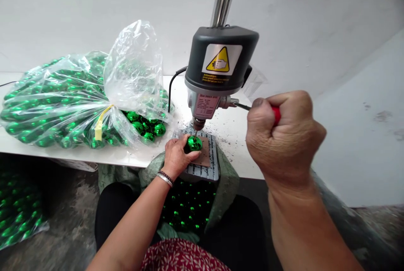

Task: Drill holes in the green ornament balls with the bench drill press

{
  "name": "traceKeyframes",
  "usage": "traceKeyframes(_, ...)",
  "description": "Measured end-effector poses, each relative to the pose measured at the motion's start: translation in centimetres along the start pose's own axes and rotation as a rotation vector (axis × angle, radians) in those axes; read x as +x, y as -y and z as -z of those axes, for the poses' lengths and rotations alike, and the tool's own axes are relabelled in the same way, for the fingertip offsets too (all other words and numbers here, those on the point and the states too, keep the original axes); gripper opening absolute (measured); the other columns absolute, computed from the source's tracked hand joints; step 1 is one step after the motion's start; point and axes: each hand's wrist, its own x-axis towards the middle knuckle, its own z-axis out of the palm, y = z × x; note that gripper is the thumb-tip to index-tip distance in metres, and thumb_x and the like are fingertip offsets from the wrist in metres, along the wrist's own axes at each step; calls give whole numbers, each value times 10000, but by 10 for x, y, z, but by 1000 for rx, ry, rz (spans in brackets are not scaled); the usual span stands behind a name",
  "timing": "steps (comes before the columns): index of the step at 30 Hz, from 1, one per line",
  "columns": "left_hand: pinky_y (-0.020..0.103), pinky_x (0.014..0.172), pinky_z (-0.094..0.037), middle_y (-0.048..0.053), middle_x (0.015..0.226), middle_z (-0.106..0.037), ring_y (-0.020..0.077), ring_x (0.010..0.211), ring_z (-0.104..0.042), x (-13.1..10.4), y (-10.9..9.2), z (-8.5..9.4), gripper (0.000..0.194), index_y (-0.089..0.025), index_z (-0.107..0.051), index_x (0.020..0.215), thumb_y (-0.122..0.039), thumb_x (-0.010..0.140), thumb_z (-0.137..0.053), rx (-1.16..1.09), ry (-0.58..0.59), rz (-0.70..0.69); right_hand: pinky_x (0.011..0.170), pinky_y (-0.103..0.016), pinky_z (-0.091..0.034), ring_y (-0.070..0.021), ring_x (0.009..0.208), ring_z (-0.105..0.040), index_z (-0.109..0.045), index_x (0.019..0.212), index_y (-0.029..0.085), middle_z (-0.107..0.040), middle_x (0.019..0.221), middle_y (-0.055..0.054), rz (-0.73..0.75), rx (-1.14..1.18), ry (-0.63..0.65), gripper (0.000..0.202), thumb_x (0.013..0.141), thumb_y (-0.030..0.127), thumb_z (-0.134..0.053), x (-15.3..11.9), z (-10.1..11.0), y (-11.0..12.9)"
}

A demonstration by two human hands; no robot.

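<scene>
A shiny green bauble (195, 143) sits under the bit of a small bench drill (205, 102), pinched between the thumb and fingers of my left hand (178, 155). The drill bit meets the top of the bauble; whether it has gone in I cannot tell. Beneath lies a brown board (205, 155) on the grey drill base (213, 170). On the right, my right hand (284, 136) is wrapped round the red-ended feed lever (277, 115) at the drill's side.
A clear plastic bag (57, 102) packed with green baubles rests on the white table (135, 155), left of the drill. Below the base, an open green sack (227, 174) holds many baubles. Another bauble-filled bag (20, 208) stands on the floor at left. Dark shavings surround the base.
</scene>
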Motion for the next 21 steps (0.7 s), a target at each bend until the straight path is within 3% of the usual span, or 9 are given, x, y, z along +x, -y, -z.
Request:
traceKeyframes(17, 421, 998, -500, 86, 1032, -765, 321, 1088, -665, 0, -1, 2, 540, -252, -720, 1341, -422, 848, -858, 19, 29, 13, 585, -321, -314, -145, 582, -446, -487, 850, 267, -513, 675, 21, 42, 38, -97, 172, 989, 366, -500, -26, -13, -10)
traceKeyframes(21, 413, 1008, -496, 85, 1027, -766, 318, 1102, -658, 0, -1, 1, 560, -248, -708, 1362, -413, 848, -857, 17, 31, 11, 599, -320, -348, -148, 609, -492, -522, 880, 259, -557, 711, 11, 163, 19, -188, 123, 999, 290, -526, -35, -18, -14)
